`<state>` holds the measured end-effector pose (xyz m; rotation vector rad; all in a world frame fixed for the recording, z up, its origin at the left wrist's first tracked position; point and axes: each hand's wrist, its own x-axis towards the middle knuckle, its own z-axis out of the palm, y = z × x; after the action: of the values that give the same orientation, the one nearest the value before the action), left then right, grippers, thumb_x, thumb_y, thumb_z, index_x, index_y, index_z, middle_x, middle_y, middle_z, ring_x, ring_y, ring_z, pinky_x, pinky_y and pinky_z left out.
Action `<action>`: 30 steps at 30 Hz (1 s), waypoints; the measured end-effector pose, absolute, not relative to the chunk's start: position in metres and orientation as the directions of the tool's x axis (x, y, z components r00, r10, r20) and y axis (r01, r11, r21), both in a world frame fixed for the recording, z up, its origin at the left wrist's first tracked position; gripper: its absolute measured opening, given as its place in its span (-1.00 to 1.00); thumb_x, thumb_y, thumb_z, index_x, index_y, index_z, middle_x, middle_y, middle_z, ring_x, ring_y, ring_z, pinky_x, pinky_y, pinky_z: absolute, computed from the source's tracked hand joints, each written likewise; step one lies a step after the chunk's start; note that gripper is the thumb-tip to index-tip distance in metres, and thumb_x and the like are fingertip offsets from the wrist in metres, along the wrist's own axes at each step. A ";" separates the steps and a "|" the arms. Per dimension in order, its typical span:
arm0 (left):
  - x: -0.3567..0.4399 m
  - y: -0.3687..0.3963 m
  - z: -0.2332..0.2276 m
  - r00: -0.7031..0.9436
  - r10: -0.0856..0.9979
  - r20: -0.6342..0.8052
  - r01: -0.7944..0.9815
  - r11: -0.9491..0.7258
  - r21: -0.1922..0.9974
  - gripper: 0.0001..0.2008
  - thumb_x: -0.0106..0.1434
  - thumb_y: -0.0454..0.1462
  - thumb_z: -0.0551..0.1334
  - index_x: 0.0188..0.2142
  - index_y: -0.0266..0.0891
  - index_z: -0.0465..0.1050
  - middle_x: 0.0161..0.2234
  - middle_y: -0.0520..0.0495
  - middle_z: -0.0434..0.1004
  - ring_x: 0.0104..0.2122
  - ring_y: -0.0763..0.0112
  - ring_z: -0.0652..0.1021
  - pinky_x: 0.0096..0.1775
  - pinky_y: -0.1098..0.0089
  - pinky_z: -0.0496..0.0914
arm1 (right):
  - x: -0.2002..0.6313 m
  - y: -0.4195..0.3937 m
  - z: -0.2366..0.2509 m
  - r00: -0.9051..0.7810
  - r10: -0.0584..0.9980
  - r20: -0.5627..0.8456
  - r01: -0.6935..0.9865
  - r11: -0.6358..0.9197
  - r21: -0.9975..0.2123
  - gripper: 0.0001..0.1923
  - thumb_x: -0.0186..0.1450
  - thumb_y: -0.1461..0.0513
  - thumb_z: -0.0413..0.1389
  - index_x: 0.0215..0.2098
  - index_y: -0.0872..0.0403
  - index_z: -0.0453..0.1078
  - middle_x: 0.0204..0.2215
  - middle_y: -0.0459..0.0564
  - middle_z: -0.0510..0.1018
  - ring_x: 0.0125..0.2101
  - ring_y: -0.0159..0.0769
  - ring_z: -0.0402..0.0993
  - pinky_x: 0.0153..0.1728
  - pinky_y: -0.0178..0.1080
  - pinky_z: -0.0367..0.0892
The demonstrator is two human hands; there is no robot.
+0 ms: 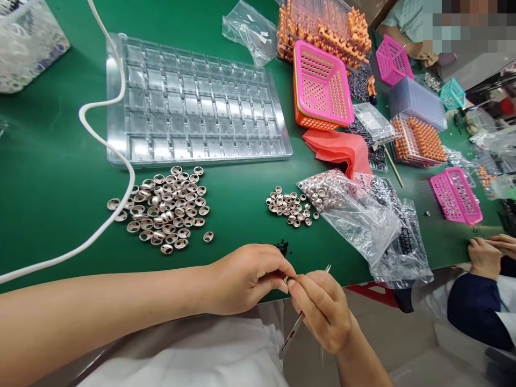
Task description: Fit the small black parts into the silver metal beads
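Observation:
My left hand (252, 277) is closed in a pinch at the table's front edge, on a small silvery metal part (286, 279) mostly hidden by the fingertips. My right hand (322, 309) meets it there, thumb and fingertips pressed against the same part. A pair of metal tweezers (293, 333) lies across the right palm, its tips (328, 267) poking out past the knuckles. Just beyond the fingers is a little heap of tiny black pieces (283, 247). Behind it sits a small pile of silvery metal rings (291, 207), and a larger pile of bigger oval rings (165, 209) spreads to the left.
A clear compartment tray (197, 107) lies behind the piles, with a white cable (100, 141) crossing its left end. Plastic bags of parts (355, 215), red cloth (342, 150) and stacked baskets (322, 86) stand to the right. Co-workers' hands (486, 255) are at the far right.

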<state>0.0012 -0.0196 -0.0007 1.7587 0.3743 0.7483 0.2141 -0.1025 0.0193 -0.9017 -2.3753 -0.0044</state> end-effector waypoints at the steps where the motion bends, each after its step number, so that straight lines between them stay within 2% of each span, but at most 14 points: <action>1: 0.001 -0.020 -0.001 0.749 0.593 0.296 -0.120 -0.319 0.940 -0.89 0.38 -0.40 0.20 -0.18 -0.28 0.50 -0.34 -0.06 0.62 -0.35 0.42 0.56 -0.25 0.50 0.45 | 0.214 -0.102 0.020 -0.597 0.606 0.526 0.604 0.771 -0.203 -0.75 0.33 0.45 0.04 -0.08 0.35 0.49 -0.21 0.25 0.57 -0.20 -0.14 0.52 -0.38 -0.15 0.50; 11: 0.001 -0.023 -0.002 0.744 0.591 0.312 -0.126 -0.334 0.934 -0.87 0.37 -0.44 0.18 -0.19 -0.30 0.50 -0.35 -0.08 0.62 -0.35 0.41 0.55 -0.25 0.50 0.44 | 0.216 -0.106 0.014 -0.598 0.610 0.519 0.572 0.779 -0.257 -0.72 0.33 0.46 0.02 -0.04 0.41 0.47 -0.17 0.29 0.54 -0.21 -0.11 0.51 -0.37 -0.12 0.49; 21: 0.002 -0.024 0.000 0.720 0.625 0.301 -0.105 -0.332 0.938 -0.86 0.34 -0.44 0.18 -0.20 -0.32 0.52 -0.37 -0.10 0.63 -0.38 0.40 0.56 -0.27 0.48 0.45 | 0.218 -0.106 0.003 -0.587 0.584 0.561 0.587 0.784 -0.203 -0.73 0.35 0.45 0.03 -0.05 0.41 0.48 -0.24 0.26 0.57 -0.25 -0.13 0.52 -0.41 -0.15 0.48; 23: 0.003 -0.024 -0.001 0.703 0.639 0.312 -0.100 -0.345 0.933 -0.85 0.32 -0.44 0.17 -0.22 -0.32 0.53 -0.38 -0.11 0.63 -0.39 0.38 0.57 -0.27 0.46 0.45 | 0.219 -0.105 0.002 -0.583 0.599 0.549 0.596 0.774 -0.212 -0.72 0.38 0.44 0.01 -0.03 0.36 0.48 -0.25 0.22 0.59 -0.26 -0.15 0.54 -0.37 -0.15 0.52; 25: 0.006 -0.024 -0.004 0.686 0.654 0.319 -0.095 -0.354 0.931 -0.85 0.31 -0.42 0.17 -0.23 -0.33 0.54 -0.38 -0.13 0.64 -0.39 0.36 0.58 -0.27 0.44 0.47 | 0.220 -0.104 -0.001 -0.589 0.627 0.509 0.638 0.748 -0.183 -0.74 0.37 0.41 0.09 -0.01 0.24 0.49 -0.26 0.14 0.63 -0.27 -0.19 0.58 -0.29 -0.17 0.57; 27: 0.007 -0.023 -0.009 0.660 0.674 0.332 -0.083 -0.374 0.924 -0.84 0.31 -0.39 0.17 -0.23 -0.32 0.55 -0.39 -0.15 0.65 -0.39 0.35 0.60 -0.26 0.43 0.48 | 0.220 -0.099 -0.006 -0.576 0.620 0.533 0.666 0.734 -0.134 -0.74 0.33 0.39 0.19 -0.01 0.13 0.51 -0.28 0.06 0.65 -0.31 -0.23 0.60 -0.29 -0.22 0.59; 30: 0.008 -0.019 -0.015 0.679 0.690 0.249 0.005 -0.343 0.939 -0.85 0.28 -0.38 0.22 -0.23 -0.30 0.58 -0.37 -0.14 0.66 -0.35 0.34 0.62 -0.22 0.44 0.50 | 0.219 -0.086 -0.011 -0.553 0.579 0.599 0.663 0.741 -0.105 -0.75 0.32 0.41 0.19 -0.06 0.09 0.52 -0.38 -0.02 0.65 -0.39 -0.28 0.61 -0.33 -0.28 0.59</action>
<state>0.0075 -0.0194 -0.0150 1.7978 0.5533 0.7821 0.2192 -0.0862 -0.0110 -0.9318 -2.3163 -0.1760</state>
